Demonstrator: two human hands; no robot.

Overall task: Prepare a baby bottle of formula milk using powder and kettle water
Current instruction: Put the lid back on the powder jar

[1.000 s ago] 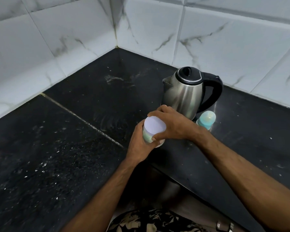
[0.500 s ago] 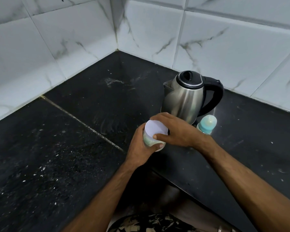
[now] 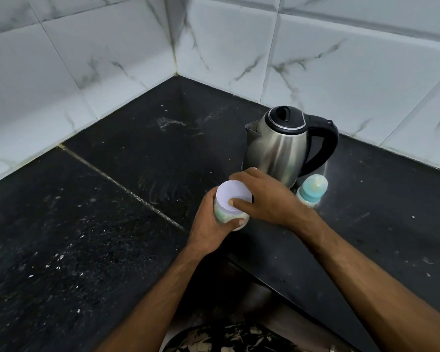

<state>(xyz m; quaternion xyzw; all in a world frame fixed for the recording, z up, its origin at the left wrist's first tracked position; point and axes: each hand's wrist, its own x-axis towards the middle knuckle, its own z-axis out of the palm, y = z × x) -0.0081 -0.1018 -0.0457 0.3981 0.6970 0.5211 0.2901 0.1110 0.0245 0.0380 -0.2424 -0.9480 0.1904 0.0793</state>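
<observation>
Powder jar point(image 3: 230, 208): small, clear, pale contents, flat white lid on, upright, at counter's front edge. Steel kettle point(image 3: 281, 146): black lid shut, black handle to the right, upright behind jar. Baby bottle point(image 3: 311, 190): teal cap w/ teat, upright, just right of kettle base.

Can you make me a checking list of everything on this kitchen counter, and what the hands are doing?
Surface: black stone counter, speckled with pale crumbs and smears.
Job's things: powder jar with white lid on; steel kettle, lid shut; baby bottle upright beside the kettle.
Clutter: nothing seen.
Hands: left hand grips the jar's body; right hand grips its lid.
Cables: nothing seen.
Surroundings: white marble-look wall tiles meeting in a corner.
</observation>
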